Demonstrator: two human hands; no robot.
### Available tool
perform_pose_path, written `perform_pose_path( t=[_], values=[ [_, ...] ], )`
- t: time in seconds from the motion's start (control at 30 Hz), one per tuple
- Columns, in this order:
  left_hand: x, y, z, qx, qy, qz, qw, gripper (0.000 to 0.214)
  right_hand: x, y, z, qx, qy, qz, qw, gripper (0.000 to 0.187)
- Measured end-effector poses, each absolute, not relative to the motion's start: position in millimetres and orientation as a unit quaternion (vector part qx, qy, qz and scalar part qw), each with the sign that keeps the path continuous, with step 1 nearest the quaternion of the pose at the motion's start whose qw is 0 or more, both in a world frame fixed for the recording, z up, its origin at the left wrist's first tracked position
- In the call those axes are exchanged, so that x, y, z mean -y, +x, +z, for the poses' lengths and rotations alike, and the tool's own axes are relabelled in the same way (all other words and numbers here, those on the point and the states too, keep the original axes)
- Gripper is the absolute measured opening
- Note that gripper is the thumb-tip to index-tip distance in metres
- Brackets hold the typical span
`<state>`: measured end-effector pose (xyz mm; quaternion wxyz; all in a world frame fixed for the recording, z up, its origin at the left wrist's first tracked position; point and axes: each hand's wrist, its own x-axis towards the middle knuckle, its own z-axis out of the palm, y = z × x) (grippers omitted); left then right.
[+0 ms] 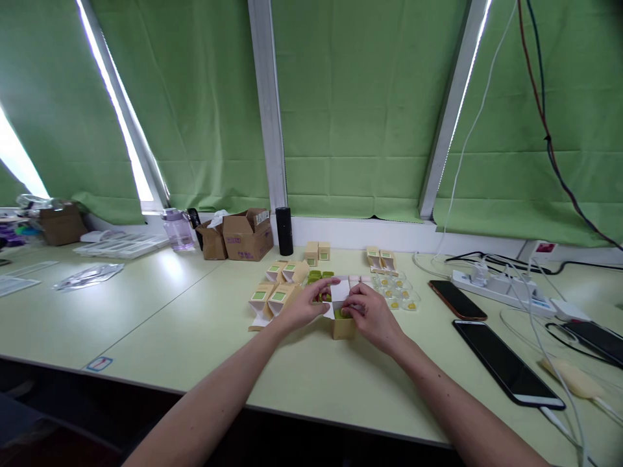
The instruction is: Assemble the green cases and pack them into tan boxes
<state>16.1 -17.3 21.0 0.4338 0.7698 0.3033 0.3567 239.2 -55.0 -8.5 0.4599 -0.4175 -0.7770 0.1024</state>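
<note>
My left hand (pixel 305 305) and my right hand (pixel 370 314) meet over a small tan box (pixel 343 327) standing on the pale green table (pixel 195 324). The box's white flaps are up, and both hands pinch them. A green item shows inside the box under my right fingers. Several small tan boxes with green labels (pixel 272 295) lie just left of my left hand. Green pieces (pixel 320 276) sit behind the hands. Clear plastic trays with yellow dots (pixel 399 292) lie behind my right hand.
Two dark phones (pixel 457 299) (pixel 506 363) lie to the right, with a power strip (pixel 501 285) and cables beyond. Cardboard boxes (pixel 246 233), a black cylinder (pixel 284 231) and a clear bottle (pixel 178 228) stand at the back by the green blinds.
</note>
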Motion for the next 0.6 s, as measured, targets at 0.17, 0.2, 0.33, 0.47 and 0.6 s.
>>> perform_pose_path(
  t=[0.17,0.2,0.33,0.47,0.6],
  values=[
    [17.7,16.6,21.5,-0.307,0.76,0.357,0.448,0.069,57.5,238.9,-6.0,0.765,-0.414,0.108,0.481,0.02],
    [17.8,16.8,21.6,-0.306,0.758,0.359,0.45,0.069,57.8,239.3,-5.3,0.758,-0.415,0.108,0.492,0.019],
    [16.8,17.4,20.3,-0.308,0.75,0.363,0.459,0.072,57.0,242.6,-3.2,0.717,-0.425,0.112,0.542,0.017],
    [13.6,16.3,17.4,-0.31,0.745,0.363,0.465,0.071,52.4,246.3,-6.2,0.662,-0.449,0.147,0.581,0.017],
    [9.3,14.8,14.8,-0.307,0.745,0.366,0.465,0.063,45.4,248.3,-13.8,0.622,-0.467,0.191,0.598,0.015]
  ],
)
